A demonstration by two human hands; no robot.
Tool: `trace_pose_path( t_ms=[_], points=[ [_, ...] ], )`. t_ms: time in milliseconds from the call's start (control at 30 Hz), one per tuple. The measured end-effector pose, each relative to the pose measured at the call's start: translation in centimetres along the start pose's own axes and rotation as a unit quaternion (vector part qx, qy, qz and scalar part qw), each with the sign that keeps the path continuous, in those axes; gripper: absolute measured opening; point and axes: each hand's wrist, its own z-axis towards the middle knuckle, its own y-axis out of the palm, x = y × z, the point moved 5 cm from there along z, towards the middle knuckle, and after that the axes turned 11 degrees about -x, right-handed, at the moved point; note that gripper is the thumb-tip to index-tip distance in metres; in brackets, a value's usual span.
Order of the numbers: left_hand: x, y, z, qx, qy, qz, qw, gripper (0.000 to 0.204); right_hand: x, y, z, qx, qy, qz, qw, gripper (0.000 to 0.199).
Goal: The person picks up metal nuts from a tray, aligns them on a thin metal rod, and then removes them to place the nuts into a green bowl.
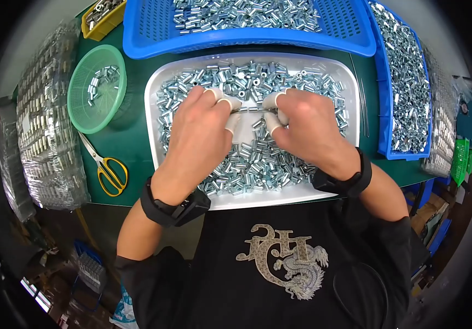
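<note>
Both hands are over a white tray [151,104] heaped with small silvery metal sleeves [247,164]. My left hand [200,129] is closed in a pinch, with pale finger cots on its fingertips. My right hand [310,123] faces it in a similar pinch, also wearing finger cots. Between the two sets of fingertips, a short row of metal sleeves [254,109] lies level, its ends hidden by the fingers. Whether a rod runs through them I cannot tell. Below the fingertips, a patch of white tray bottom shows among the loose sleeves.
A blue perforated basket [247,37] of sleeves stands behind the tray, another blue bin [383,109] at right. A green basket [85,123], yellow-handled scissors [110,172] and wrapped stacks [55,131] lie left. Thin rods [363,98] lie beside the tray; a yellow bin [101,27] sits far left.
</note>
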Motion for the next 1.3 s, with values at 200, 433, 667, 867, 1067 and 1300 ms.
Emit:
trace_pose_path(
  t_ms=[200,433,667,867,1067,1300],
  points=[
    [0.3,0.8,1.1,-0.024,0.015,0.045,0.999,0.021,-0.4,0.9,1.2,-0.029,-0.011,-0.016,0.999,0.012],
    [0.9,1.0,1.2,-0.043,0.009,0.088,0.995,0.007,-1.7,1.8,1.8,-0.095,0.01,-0.07,0.993,0.008],
    [0.5,0.7,1.2,-0.051,-0.013,0.111,0.992,0.009,-3.1,2.4,2.3,-0.074,-0.056,-0.11,0.99,0.007],
    [0.5,0.4,0.7,-0.054,-0.004,0.126,0.991,0.011,-2.7,2.6,2.6,-0.107,-0.057,-0.101,0.988,0.005],
    [0.1,-0.3,-0.1,-0.013,-0.007,0.012,1.0,0.017,-1.4,-0.2,0.7,0.0,-0.032,-0.023,0.999,0.012],
    [4.2,-1.1,-2.9,0.047,-0.002,-0.422,0.905,0.026,-1.4,-2.7,-5.1,-0.033,0.017,0.527,0.849,0.023]
  ],
)
